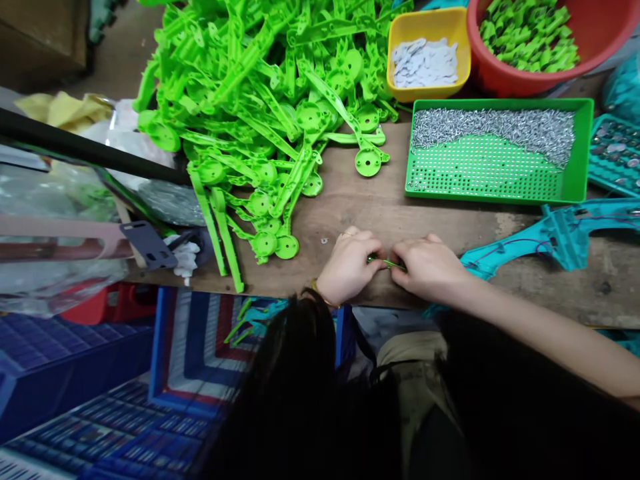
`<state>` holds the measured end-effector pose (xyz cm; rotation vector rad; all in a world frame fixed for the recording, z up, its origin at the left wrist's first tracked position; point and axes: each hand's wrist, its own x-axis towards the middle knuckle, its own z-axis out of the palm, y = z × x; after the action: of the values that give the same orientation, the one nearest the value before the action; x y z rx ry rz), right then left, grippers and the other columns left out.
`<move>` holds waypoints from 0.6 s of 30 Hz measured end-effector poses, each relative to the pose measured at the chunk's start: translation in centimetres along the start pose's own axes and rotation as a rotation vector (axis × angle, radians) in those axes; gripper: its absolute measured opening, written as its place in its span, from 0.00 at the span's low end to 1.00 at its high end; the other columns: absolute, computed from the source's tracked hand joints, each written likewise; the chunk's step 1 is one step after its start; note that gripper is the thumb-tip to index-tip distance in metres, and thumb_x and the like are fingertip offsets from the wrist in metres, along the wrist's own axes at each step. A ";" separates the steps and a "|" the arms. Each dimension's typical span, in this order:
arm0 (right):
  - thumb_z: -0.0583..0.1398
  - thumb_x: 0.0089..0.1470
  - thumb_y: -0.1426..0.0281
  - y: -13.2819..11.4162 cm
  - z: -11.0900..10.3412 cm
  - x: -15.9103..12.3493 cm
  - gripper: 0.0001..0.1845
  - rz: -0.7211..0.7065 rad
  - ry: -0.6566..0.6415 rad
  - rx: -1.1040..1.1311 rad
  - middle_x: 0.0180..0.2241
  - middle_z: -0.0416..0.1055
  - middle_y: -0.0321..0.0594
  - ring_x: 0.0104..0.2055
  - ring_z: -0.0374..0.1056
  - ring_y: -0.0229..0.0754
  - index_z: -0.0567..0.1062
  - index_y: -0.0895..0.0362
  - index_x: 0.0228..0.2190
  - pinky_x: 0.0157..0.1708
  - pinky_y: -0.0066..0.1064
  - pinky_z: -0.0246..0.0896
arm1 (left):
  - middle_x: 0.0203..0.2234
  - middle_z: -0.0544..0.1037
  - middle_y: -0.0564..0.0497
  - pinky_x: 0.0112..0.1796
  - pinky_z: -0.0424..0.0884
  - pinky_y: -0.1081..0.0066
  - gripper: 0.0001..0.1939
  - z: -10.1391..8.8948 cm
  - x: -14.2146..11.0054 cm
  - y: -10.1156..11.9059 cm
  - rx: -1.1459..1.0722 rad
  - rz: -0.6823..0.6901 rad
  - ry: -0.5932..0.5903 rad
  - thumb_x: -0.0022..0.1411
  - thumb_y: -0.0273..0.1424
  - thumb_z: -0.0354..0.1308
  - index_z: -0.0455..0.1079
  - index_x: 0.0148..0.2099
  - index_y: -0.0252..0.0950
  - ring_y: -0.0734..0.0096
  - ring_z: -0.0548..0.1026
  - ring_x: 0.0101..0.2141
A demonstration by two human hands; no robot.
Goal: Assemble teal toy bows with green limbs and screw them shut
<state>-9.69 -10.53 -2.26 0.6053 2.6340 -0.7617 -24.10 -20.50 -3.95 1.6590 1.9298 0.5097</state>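
Both of my hands are close together at the table's front edge, fingers pinched. Between them shows a thin sliver of a small green plastic part [389, 264]; the rest of it is covered by my fingers. My left hand [350, 261] is closed on its left end, with something dark at the fingertips. My right hand [425, 267] grips the other end. Beside my right wrist lies a turquoise plastic arm [525, 243] with a thin dark wire along it. A tiny pale piece [324, 241] rests on the wood left of my left hand.
A large heap of green plastic arms [270, 127] covers the table's back left. Behind my hands stand a green tray [500, 199] of small metal screws or pins, a yellow bin [430, 19] of white pieces and a red basin [530, 77] of green parts. Blue crates [160, 353] sit below left.
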 end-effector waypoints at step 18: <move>0.51 0.53 0.68 -0.5 0.7 0.2 0.11 0.020 0.056 -0.033 0.36 0.77 0.48 0.39 0.70 0.48 0.72 0.59 0.32 0.38 0.38 0.45 | 0.33 0.74 0.50 0.45 0.67 0.62 0.03 1.7 -3.6 -0.5 -0.002 -0.033 0.400 0.62 0.28 0.58 0.73 0.38 0.36 0.65 0.71 0.40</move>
<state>-9.93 -11.28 -2.71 0.6521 2.6815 -0.7041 -23.07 -24.26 -5.00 1.6128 2.2285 0.8853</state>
